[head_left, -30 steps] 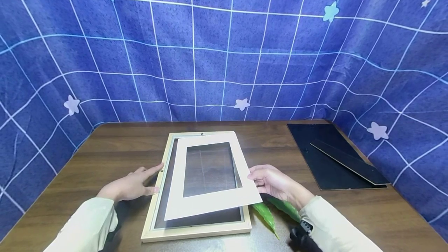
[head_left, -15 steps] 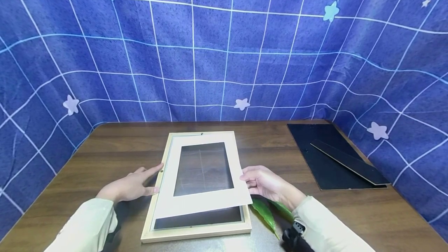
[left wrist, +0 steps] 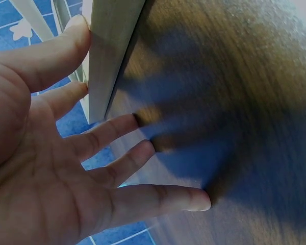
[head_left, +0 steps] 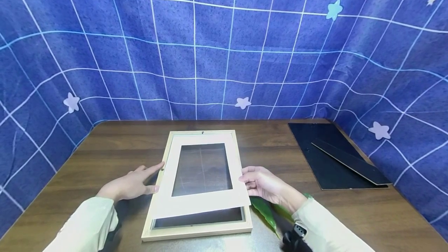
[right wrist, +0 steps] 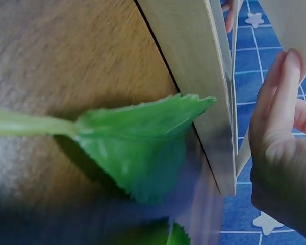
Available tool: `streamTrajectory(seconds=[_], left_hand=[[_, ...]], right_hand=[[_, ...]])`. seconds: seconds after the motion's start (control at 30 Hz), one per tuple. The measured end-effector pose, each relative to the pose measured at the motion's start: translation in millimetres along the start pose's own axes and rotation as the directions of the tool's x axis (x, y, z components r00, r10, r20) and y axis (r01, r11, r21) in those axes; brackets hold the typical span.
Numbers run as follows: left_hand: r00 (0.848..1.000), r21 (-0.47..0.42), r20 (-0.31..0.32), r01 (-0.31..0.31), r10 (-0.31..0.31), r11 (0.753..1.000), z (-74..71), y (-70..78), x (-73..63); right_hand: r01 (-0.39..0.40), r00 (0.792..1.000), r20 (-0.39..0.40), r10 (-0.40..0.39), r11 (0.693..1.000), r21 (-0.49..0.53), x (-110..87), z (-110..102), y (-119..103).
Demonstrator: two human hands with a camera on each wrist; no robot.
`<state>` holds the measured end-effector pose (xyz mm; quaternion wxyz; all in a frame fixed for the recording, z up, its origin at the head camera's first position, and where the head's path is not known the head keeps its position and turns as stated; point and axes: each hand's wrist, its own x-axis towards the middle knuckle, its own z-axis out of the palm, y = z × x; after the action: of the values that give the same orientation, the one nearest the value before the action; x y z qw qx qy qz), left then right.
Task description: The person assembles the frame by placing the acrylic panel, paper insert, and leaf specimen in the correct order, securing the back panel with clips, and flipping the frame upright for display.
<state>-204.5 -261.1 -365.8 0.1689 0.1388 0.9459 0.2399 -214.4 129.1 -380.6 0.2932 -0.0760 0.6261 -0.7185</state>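
Note:
A light wooden picture frame (head_left: pixel 196 232) lies on the table, with dark glass-like area inside. Over it is a white mat board (head_left: pixel 203 201) with a rectangular window, tilted so its right side is raised above the frame. My right hand (head_left: pixel 262 184) pinches the mat's right edge between thumb and fingers; the right wrist view shows the fingers (right wrist: pixel 285 92) under the raised card. My left hand (head_left: pixel 129 184) rests at the frame's left side, thumb and index finger touching its edge, other fingers spread on the table in the left wrist view.
Green leaves (head_left: pixel 264 211) lie right of the frame, beneath my right wrist; one leaf (right wrist: pixel 137 138) reaches the frame's side. At the far right sits a black backing board (head_left: pixel 315 143) with a black strip (head_left: pixel 350 162) across it. A blue gridded curtain (head_left: pixel 210 49) encloses the table.
My right hand has moved left with the mat board, which now overlaps the frame's opening more squarely and reaches its left rail. The left hand stays at the frame's edge.

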Motion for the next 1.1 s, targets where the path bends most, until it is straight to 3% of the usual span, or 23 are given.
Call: streamTrajectory(seconds=[0.3, 0.5, 0.77, 1.1], left_hand=[[1.0, 0.004, 0.007, 0.025, -0.025, 1.0, 0.7, 0.2, 2.3], [0.999, -0.022, 0.013, 0.033, -0.033, 0.999, 0.6, 1.8, 1.5], [0.999, -0.021, 0.018, 0.046, -0.045, 0.999, 0.1, 3.9, -0.8], [1.0, -0.011, 0.016, 0.024, -0.023, 1.0, 0.6, 1.2, 0.7]], right_hand=[[-0.016, 0.995, -0.096, 0.004, 0.992, -0.125, 3.6, 7.1, -1.3], [-0.001, 0.991, -0.131, -0.035, 0.964, -0.266, 4.9, 10.9, -5.0], [-0.055, 0.973, -0.225, -0.056, 0.888, -0.457, 4.9, 19.9, -10.6], [-0.092, 0.972, -0.222, -0.073, 0.753, -0.652, 6.5, 26.5, -16.6]])
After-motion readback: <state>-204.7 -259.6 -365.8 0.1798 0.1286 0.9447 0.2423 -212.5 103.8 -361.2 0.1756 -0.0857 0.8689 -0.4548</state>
